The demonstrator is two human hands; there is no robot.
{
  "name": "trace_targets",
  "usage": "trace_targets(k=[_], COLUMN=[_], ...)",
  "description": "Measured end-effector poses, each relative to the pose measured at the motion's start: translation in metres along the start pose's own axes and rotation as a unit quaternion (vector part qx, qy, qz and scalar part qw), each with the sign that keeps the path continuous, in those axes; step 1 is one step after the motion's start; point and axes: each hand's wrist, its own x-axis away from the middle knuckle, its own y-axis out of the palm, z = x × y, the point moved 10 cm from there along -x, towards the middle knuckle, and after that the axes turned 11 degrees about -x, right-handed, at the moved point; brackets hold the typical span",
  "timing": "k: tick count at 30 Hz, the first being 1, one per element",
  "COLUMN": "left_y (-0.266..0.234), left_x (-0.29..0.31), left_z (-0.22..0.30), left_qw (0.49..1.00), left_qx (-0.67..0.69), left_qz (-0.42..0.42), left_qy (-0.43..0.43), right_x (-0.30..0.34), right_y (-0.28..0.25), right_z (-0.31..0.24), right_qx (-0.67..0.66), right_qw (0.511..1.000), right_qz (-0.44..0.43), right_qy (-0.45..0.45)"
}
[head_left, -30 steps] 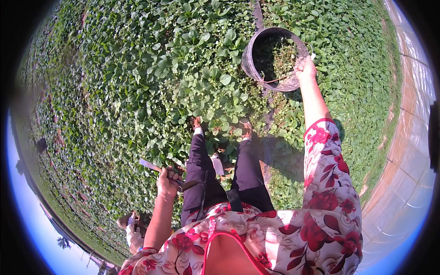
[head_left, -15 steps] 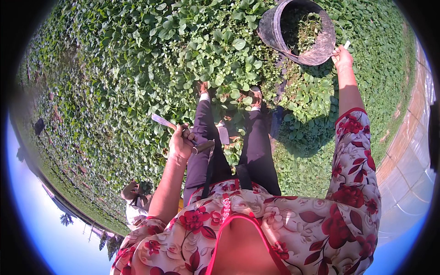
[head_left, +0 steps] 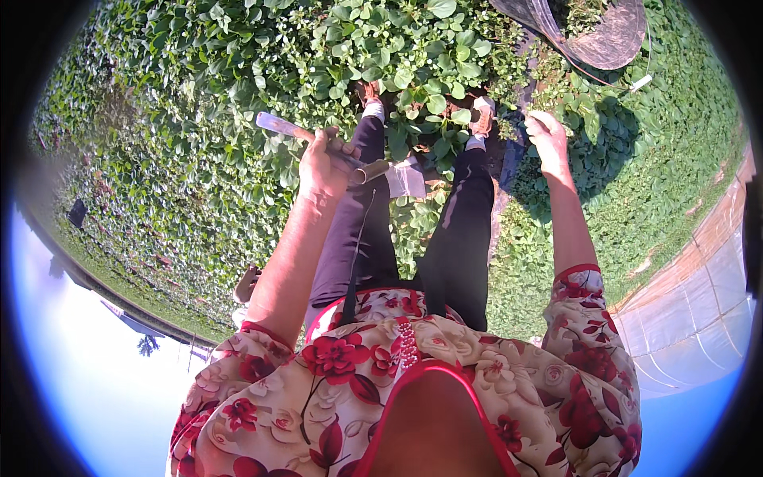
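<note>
My left hand (head_left: 327, 165) is closed around a tool with a pale, flat blade (head_left: 278, 125) and a brown handle. A hollow, tube-like end (head_left: 371, 171) sticks out on the other side of the same fist; whether it belongs to that tool I cannot tell. My right hand (head_left: 548, 141) hangs in the air over the plants with loosely bent fingers and nothing visible in it. Beyond it, a dark bucket (head_left: 610, 41) with green plant matter inside is partly cut off by the top edge. Its wire handle with a white grip (head_left: 640, 83) lies apart from my hand.
Low leafy plants (head_left: 199, 159) cover the ground around my feet. A dark strip (head_left: 513, 151) runs beside my right shoe (head_left: 482, 115). Between my legs shows a greyish flat piece (head_left: 407, 180). Translucent sheeting (head_left: 683, 318) stands at the right; a partly hidden person (head_left: 246, 286) is at lower left.
My right hand has let go of the bucket's handle and come back to the left. The bucket now sits higher and farther right in view. My left hand still holds the tool, farther up in view.
</note>
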Motion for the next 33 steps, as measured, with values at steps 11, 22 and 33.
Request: trace_targets(k=[11, 22, 33], left_y=[0.071, 0.152, 0.141], left_x=[-0.139, -0.134, -0.052], left_z=[-0.07, -0.059, -0.035], left_qw=[0.997, 0.972, 0.797], left_qx=[0.033, -0.086, -0.223], left_qz=[-0.041, -0.22, -0.493], left_qy=[-0.06, 0.021, 0.266], right_x=[0.05, -0.099, -0.109], right_y=[0.269, 0.225, 0.074], right_z=[-0.052, 0.002, -0.028], right_qx=[0.285, -0.193, -0.06], right_qw=[0.793, 0.861, 0.901], right_qz=[-0.252, -0.392, -0.107], right_qy=[-0.476, -0.259, -0.417])
